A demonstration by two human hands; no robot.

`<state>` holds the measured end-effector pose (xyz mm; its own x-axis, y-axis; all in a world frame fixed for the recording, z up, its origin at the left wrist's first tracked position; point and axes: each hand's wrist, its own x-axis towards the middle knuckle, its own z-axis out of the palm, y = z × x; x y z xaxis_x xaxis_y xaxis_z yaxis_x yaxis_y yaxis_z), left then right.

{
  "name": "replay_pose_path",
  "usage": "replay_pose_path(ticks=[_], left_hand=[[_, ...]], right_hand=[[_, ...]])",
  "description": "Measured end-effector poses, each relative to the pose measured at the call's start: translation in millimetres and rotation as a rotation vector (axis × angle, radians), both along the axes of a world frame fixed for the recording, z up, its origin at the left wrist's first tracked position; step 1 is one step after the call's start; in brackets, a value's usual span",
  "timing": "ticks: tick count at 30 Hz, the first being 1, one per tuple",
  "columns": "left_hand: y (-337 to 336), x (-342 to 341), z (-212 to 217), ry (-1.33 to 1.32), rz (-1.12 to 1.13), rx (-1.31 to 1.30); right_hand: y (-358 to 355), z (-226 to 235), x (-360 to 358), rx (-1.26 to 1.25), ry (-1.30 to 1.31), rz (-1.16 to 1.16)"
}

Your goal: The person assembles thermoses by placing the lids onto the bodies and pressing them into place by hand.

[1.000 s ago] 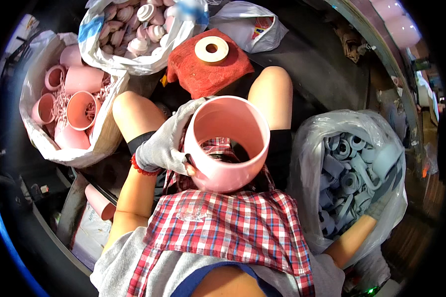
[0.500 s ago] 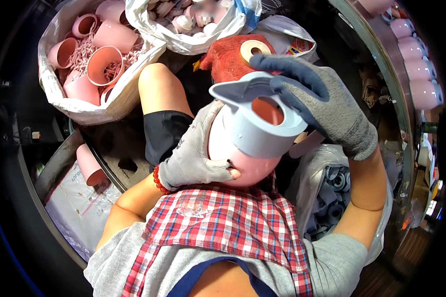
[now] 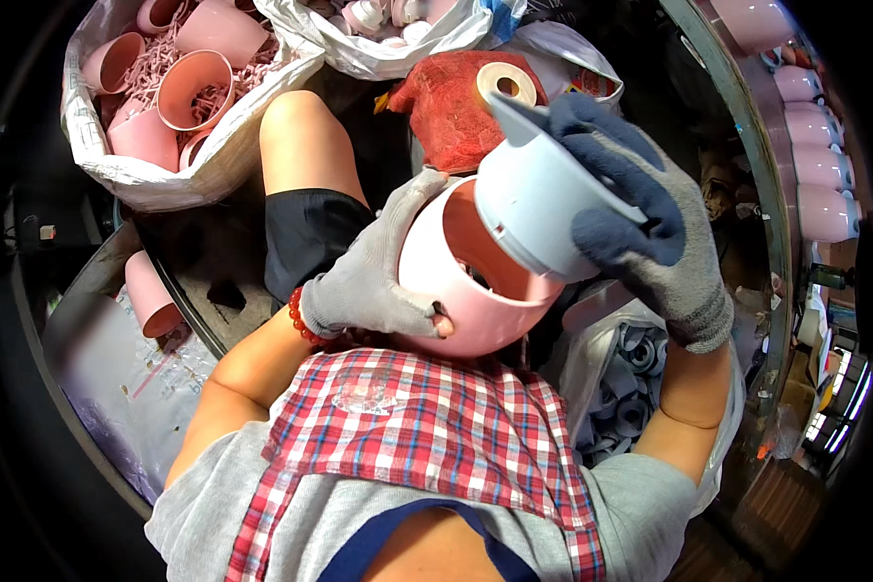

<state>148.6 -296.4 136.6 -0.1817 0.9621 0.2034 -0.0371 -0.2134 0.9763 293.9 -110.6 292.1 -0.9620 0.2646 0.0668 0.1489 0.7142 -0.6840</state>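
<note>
In my lap a glossy pink pot body point(image 3: 480, 318) leans to the right, its wide mouth facing up. My left hand point(image 3: 373, 274), in a grey glove with a bare fingertip showing, is closed round its left side. A light blue spout collar point(image 3: 533, 199) is tilted over the pot's mouth, its pointed lip upward. Closed on the collar's right side is my right hand point(image 3: 640, 209), in a grey and dark blue glove. The collar's lower edge overlaps the far right rim of the pot; whether they touch I cannot tell.
A white sack point(image 3: 204, 189) of pink pots and a second sack point(image 3: 369, 60) of small pink parts stand ahead. A tape roll point(image 3: 526, 87) rests on a red bundle point(image 3: 446, 121). Blue collars point(image 3: 623, 393) fill a bag at right; pink pots point(image 3: 824, 167) line a shelf.
The blue collar, seated over the pot's mouth before, is now lifted and tilted by my right hand, exposing the pot's opening. My left hand keeps its hold on the pot.
</note>
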Motion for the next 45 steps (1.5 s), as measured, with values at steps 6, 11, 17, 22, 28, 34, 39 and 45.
replay_pose_path(ticks=[6, 11, 17, 22, 28, 34, 39, 45], left_hand=[[-11, 10, 9, 0.100, 0.125, 0.046], [-16, 19, 4, 0.070, 0.163, -0.072], [-21, 25, 10, -0.054, 0.136, -0.119], [-21, 23, 8, 0.063, 0.156, -0.048], [-16, 25, 10, -0.059, 0.138, -0.024], [-24, 28, -1, 0.070, 0.141, -0.023], [-26, 30, -7, 0.000, 0.130, -0.062], [-29, 27, -11, 0.061, 0.123, -0.072]], right_hand=[[-9, 5, 0, 0.294, -0.075, 0.137], [-26, 5, -8, 0.255, -0.095, 0.084], [-26, 1, -8, 0.279, -0.068, 0.149], [-14, -4, -3, 0.336, -0.014, 0.211], [-12, -1, 0, 0.416, 0.015, 0.212], [-18, -2, 0, 0.431, 0.011, 0.229], [-20, -3, -2, 0.371, -0.052, 0.227], [-20, -10, -2, 0.318, -0.059, 0.217]])
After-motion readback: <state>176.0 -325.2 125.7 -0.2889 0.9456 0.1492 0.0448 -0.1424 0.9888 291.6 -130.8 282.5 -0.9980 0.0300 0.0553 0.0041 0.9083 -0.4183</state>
